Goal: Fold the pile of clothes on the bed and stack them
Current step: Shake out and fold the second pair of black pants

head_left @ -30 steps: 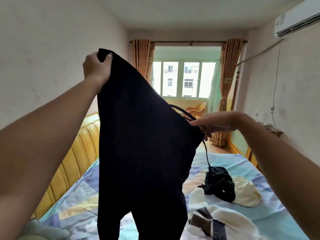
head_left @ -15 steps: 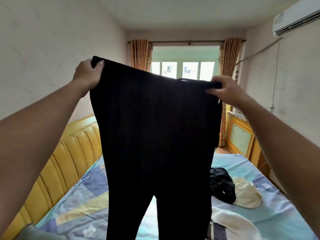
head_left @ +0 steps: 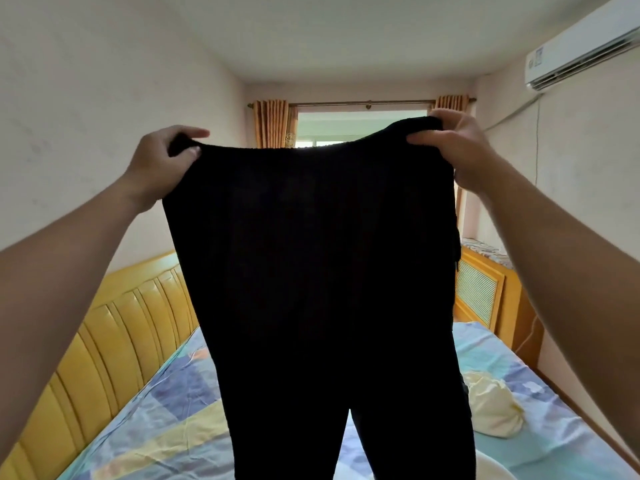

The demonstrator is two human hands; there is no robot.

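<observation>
Above the bed (head_left: 166, 403), black trousers (head_left: 322, 271) hang spread out in mid-air, held up by the waistband at its two corners. The left hand (head_left: 157, 168) pinches the left corner, thumb in front of the cloth and fingers curled behind it, with the forefinger pointing out along the top edge. The right hand (head_left: 457, 147) grips the right corner the same way, thumb across the front and fingers wrapped over the top of the band. The waistband sags slightly between the two hands. Both legs hang straight down side by side, parting near the bottom of the view, where they run out of the frame.

On the patterned blue and yellow sheet, to the right of the trousers, lies a crumpled pale yellow garment (head_left: 491, 407). A white rim of something (head_left: 491, 465) shows at the bottom edge; I cannot tell what it is. A padded yellow headboard (head_left: 104, 341) runs along the left wall. Orange curtains (head_left: 273, 123) frame a window behind the trousers, and an air conditioner (head_left: 581, 46) sits high on the right wall.
</observation>
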